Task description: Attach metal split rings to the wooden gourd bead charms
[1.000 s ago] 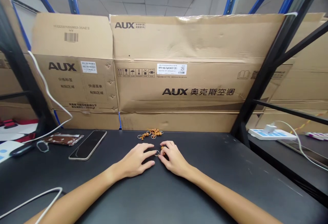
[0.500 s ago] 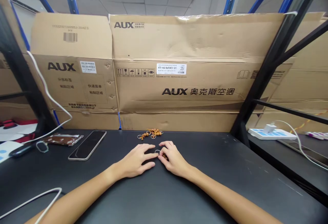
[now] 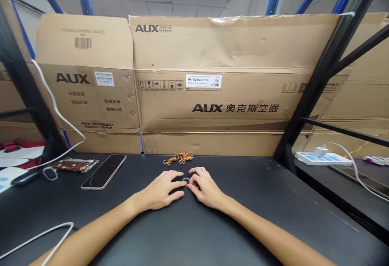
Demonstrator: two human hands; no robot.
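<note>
Both my hands rest on the black table (image 3: 243, 217), fingertips meeting at a small metal key ring (image 3: 185, 180) with brown beads on it. My left hand (image 3: 162, 189) lies palm down, its forefinger and thumb pinching the ring. My right hand (image 3: 206, 187) is curled over the beaded part, fingers closed on it, most of the beads hidden under them. A small heap of similar beaded key rings (image 3: 179, 158) lies just beyond my hands, near the cardboard wall.
A phone (image 3: 104, 171) lies face up to the left, beside a brown packet (image 3: 75, 164) and a white cable (image 3: 39, 233). Tall AUX cardboard boxes (image 3: 212, 95) close off the table's far edge. A black rack post (image 3: 306, 91) and a white power strip (image 3: 322, 159) stand at right.
My hands have drawn slightly closer together over the ring; the bead that showed above my right hand is now covered. Nothing else has moved.
</note>
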